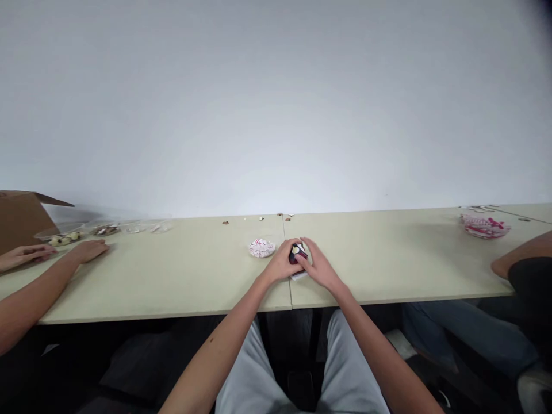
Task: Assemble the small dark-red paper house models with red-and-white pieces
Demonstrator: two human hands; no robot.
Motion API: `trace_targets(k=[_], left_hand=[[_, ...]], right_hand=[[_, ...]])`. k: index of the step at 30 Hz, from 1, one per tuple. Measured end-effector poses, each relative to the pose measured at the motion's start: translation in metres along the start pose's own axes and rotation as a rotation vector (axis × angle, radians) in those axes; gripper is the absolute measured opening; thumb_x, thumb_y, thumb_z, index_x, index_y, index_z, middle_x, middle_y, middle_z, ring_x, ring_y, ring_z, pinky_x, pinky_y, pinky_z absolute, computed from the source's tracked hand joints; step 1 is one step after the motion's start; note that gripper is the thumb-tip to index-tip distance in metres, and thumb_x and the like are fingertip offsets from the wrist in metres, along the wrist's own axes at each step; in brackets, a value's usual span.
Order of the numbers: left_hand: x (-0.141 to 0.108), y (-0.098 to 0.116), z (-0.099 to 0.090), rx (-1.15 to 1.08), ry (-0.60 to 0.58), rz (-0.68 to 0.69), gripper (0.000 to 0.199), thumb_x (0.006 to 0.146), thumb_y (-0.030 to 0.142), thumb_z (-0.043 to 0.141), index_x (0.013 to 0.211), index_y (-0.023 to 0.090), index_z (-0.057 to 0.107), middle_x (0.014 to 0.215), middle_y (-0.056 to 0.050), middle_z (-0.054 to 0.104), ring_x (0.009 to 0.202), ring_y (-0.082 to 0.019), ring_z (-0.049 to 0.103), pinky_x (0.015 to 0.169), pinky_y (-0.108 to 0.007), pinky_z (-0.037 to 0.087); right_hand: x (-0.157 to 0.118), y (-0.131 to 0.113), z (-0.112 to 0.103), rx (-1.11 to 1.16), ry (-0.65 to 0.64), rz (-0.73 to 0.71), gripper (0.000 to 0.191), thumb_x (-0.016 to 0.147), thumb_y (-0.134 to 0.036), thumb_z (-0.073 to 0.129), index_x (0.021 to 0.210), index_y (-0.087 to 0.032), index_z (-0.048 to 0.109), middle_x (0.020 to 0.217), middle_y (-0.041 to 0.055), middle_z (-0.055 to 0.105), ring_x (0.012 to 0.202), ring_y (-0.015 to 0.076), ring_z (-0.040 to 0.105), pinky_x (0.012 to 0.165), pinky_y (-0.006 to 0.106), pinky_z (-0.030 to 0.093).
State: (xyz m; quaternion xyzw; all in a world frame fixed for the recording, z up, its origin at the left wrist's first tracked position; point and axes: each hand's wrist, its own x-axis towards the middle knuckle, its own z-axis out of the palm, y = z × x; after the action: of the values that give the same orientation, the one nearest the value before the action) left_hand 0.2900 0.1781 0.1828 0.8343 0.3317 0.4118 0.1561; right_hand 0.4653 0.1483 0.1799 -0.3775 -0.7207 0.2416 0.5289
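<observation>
My left hand (282, 260) and my right hand (317, 265) meet at the middle of the pale table (172, 287), with their fingers closed around a small dark object (297, 253). It shows navy and maroon patches with a light spot, and my fingers hide most of it. A white edge of card or paper (299, 276) shows beneath my hands. Just left of my left hand lies a round white paper piece with a red pattern (261, 248), not touching it.
At the left, a co-worker's two hands (56, 253) rest near a cardboard box (21, 219) and clear plastic packs of small items (103, 230). A pink-and-white pile (483, 226) stands at the right, near another person's forearm (521, 253). Small bits (280, 217) lie along the far table edge.
</observation>
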Motion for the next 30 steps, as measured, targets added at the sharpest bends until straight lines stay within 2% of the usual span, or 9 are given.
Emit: trace_targets(k=[2,5,9,12,18,21,23,26,30], left_hand=[[0.012,-0.007,0.004,-0.022,-0.053,0.022,0.063,0.074,0.022,0.073,0.133,0.022,0.049,0.128,-0.009,0.059,0.116,-0.025,0.059,0.104,-0.041,0.048],[0.02,-0.014,0.011,-0.036,-0.066,0.059,0.059,0.08,0.027,0.07,0.134,0.022,0.048,0.128,-0.01,0.059,0.118,-0.025,0.059,0.106,-0.041,0.048],[0.016,-0.012,0.014,-0.056,-0.055,0.116,0.056,0.084,0.029,0.067,0.136,0.022,0.048,0.134,-0.012,0.056,0.127,-0.026,0.054,0.113,-0.043,0.042],[0.01,-0.007,0.012,-0.033,-0.04,0.103,0.058,0.085,0.03,0.066,0.139,0.022,0.046,0.137,-0.012,0.055,0.133,-0.028,0.05,0.117,-0.045,0.039],[0.004,-0.007,0.011,0.064,-0.076,0.068,0.08,0.088,0.037,0.066,0.155,0.025,0.026,0.161,-0.014,0.032,0.149,-0.031,0.033,0.123,-0.048,0.031],[0.005,-0.011,0.012,0.137,-0.048,0.104,0.083,0.085,0.036,0.07,0.155,0.024,0.026,0.159,-0.015,0.035,0.149,-0.031,0.032,0.123,-0.05,0.031],[0.006,-0.015,0.013,0.189,-0.027,0.125,0.084,0.083,0.037,0.072,0.154,0.024,0.029,0.154,-0.015,0.04,0.146,-0.032,0.037,0.12,-0.05,0.034],[0.007,-0.02,0.012,0.235,-0.005,0.138,0.08,0.084,0.042,0.071,0.152,0.024,0.032,0.149,-0.015,0.045,0.14,-0.031,0.043,0.117,-0.049,0.039],[0.007,-0.025,0.012,0.244,0.036,0.131,0.078,0.087,0.047,0.068,0.152,0.024,0.032,0.151,-0.014,0.044,0.142,-0.03,0.041,0.118,-0.048,0.038]], right_hand=[[0.002,0.028,0.004,0.011,-0.132,0.099,0.061,0.101,-0.058,0.042,0.147,-0.019,0.044,0.139,0.0131,0.061,0.127,0.0249,0.059,0.113,0.046,0.042],[-0.004,0.044,0.005,-0.002,-0.109,0.157,0.062,0.102,-0.057,0.038,0.152,-0.02,0.039,0.14,0.0124,0.06,0.128,0.0253,0.059,0.113,0.046,0.042],[-0.01,0.039,0.002,-0.027,-0.063,0.087,0.065,0.102,-0.056,0.042,0.156,-0.023,0.033,0.153,0.0107,0.05,0.138,0.0248,0.051,0.119,0.044,0.036],[-0.011,0.037,0.001,-0.02,-0.063,0.042,0.066,0.101,-0.056,0.043,0.157,-0.023,0.032,0.156,0.0097,0.045,0.14,0.0243,0.048,0.119,0.043,0.036],[-0.018,0.043,-0.003,-0.035,-0.073,0.117,0.07,0.101,-0.058,0.043,0.159,-0.02,0.03,0.159,0.0108,0.041,0.142,0.0251,0.047,0.12,0.044,0.035],[-0.021,0.044,-0.004,-0.05,-0.076,0.136,0.071,0.101,-0.057,0.043,0.159,-0.021,0.028,0.158,0.0113,0.043,0.14,0.0263,0.049,0.119,0.047,0.036],[-0.022,0.044,-0.004,-0.049,-0.083,0.134,0.07,0.101,-0.057,0.044,0.16,-0.022,0.028,0.156,0.0112,0.045,0.138,0.027,0.051,0.118,0.048,0.038],[-0.022,0.043,-0.004,-0.052,-0.09,0.077,0.065,0.101,-0.055,0.044,0.159,-0.026,0.029,0.154,0.0094,0.048,0.138,0.0272,0.052,0.117,0.049,0.04],[-0.022,0.045,-0.004,-0.104,-0.055,0.038,0.067,0.1,-0.055,0.047,0.158,-0.027,0.031,0.155,0.0106,0.047,0.14,0.0297,0.049,0.116,0.052,0.041]])
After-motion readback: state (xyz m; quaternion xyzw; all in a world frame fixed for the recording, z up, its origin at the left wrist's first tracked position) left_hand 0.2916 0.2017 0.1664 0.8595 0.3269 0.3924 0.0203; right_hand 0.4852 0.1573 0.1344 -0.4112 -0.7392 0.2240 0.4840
